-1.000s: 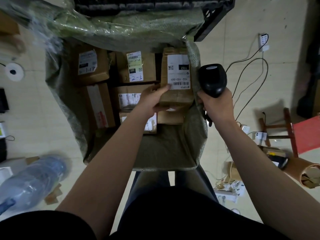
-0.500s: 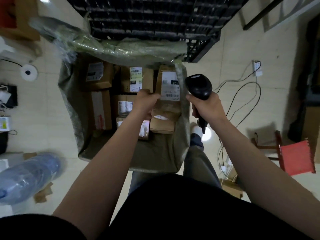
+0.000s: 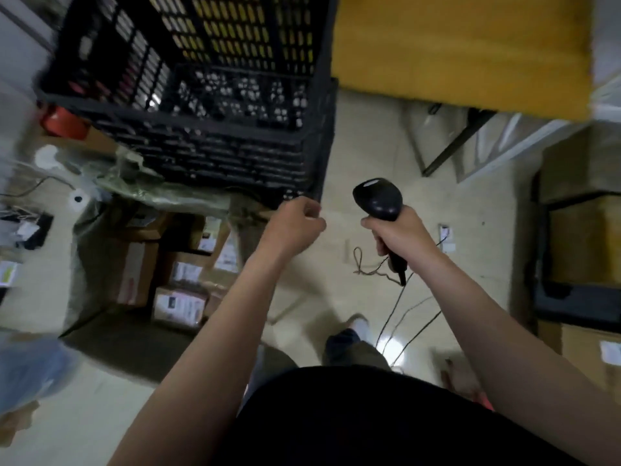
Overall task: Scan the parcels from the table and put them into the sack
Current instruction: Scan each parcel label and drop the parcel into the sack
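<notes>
The green sack (image 3: 82,280) stands open on the floor at the left, with several brown cardboard parcels (image 3: 179,306) bearing white labels inside. My left hand (image 3: 295,223) is above the sack's right edge, at the lower corner of a black crate, fingers curled with no parcel in them. My right hand (image 3: 400,237) grips a black handheld scanner (image 3: 378,198) by its handle, head up, over the bare floor to the right of the sack. The image is blurred by motion.
A black slatted plastic crate (image 3: 218,136) rises behind the sack. A yellow table top (image 3: 453,45) fills the upper right. Cables (image 3: 403,317) trail over the floor. Cardboard boxes (image 3: 584,243) stand at the right, a bluish plastic bag (image 3: 30,368) at the lower left.
My left hand has let go of the labelled parcel, which stays in the sack, and risen to the crate's corner. My view has swung up and right, bringing the yellow table in.
</notes>
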